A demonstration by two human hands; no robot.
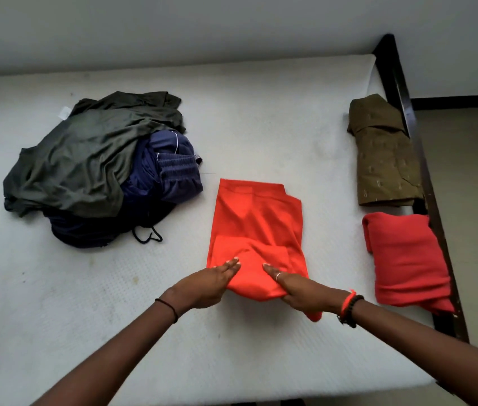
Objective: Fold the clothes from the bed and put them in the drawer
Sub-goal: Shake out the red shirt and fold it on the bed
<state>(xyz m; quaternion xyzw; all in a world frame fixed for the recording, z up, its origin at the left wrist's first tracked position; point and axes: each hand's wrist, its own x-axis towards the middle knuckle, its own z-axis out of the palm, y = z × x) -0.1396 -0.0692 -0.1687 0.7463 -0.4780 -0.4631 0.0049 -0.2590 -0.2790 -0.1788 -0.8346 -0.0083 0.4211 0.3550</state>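
White mattress point(261, 127) with orange garment point(256, 218), heaped clothes point(85, 159)

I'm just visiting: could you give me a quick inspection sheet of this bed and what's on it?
Surface: white mattress, bare, faintly stained.
Job's things: orange garment half folded at centre; folded olive garment and folded red garment by the right edge; unfolded pile of grey-green and navy clothes at left; drawer not in view.
Clutter: nothing seen.
Hands: left hand and right hand hold the orange garment's near edge, fingers straight on top.
Cables: nothing seen.
Surroundings: dark bed frame, pale wall, floor at right.
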